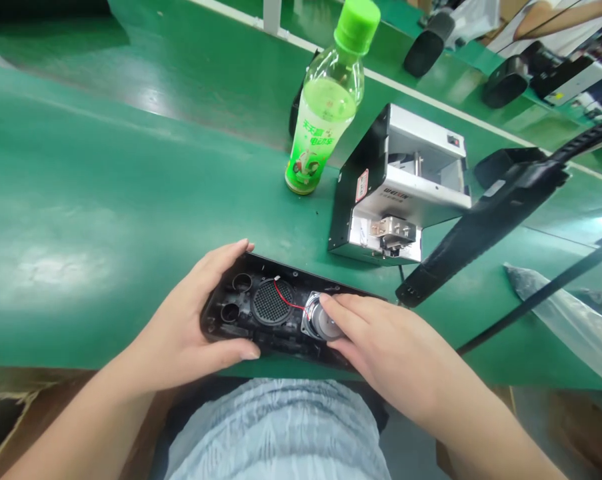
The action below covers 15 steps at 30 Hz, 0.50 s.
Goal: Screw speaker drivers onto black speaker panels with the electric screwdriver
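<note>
A black plastic speaker housing (281, 340) lies at the near edge of the green table, its hollow inside facing up. My left hand (195, 320) grips the housing's left end, thumb on the near wall and fingers on the far wall. Inside are two round tubes at the left and a round mesh grille (272, 302). My right hand (375, 333) is closed around a silver-rimmed speaker driver (325, 323) in the right part of the housing. From the driver a red wire (287, 301) runs left over the grille to a small white plug. My right hand hides the housing's right end.
Beyond the housing stand a drink bottle (323, 107) with a green cap and a black and silver bench machine (398, 193). A black handheld tool (481, 227) hangs at the right, near a clear plastic bag (571, 327). Another person's arm (555, 20) shows far right.
</note>
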Motion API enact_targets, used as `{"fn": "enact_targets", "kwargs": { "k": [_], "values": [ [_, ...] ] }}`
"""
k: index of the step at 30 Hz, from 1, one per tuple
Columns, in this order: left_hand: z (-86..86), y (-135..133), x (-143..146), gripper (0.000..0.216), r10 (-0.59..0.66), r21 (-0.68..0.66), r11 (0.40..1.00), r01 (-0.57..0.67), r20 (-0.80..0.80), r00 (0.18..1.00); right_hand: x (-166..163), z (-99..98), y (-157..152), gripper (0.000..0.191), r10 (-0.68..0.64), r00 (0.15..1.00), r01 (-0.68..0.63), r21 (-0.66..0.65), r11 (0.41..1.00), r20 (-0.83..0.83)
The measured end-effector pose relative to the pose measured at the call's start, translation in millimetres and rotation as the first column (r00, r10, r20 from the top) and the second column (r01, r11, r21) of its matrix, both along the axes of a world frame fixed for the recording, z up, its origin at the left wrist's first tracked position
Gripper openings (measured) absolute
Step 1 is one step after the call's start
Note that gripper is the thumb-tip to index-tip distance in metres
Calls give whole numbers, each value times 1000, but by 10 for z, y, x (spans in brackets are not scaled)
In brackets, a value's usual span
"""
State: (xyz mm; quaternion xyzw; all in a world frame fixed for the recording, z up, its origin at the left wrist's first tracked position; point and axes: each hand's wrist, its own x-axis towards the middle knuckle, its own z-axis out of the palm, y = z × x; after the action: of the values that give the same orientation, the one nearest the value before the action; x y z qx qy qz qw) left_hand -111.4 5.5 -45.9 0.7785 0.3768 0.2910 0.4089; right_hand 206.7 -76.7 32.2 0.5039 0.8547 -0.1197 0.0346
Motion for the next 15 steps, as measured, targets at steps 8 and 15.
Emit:
{"fn": "enact_targets", "kwargs": {
  "k": [8,15],
  "values": [
    [179,42,-138,132,-89,-83,993,82,-85,992,21,-212,-17,34,103,990,-77,244,967,-98],
    [434,190,-198,140,-216,-129,974,185,-292,932,351,-790,-40,52,252,967,-249,398,883,46]
  ]
}}
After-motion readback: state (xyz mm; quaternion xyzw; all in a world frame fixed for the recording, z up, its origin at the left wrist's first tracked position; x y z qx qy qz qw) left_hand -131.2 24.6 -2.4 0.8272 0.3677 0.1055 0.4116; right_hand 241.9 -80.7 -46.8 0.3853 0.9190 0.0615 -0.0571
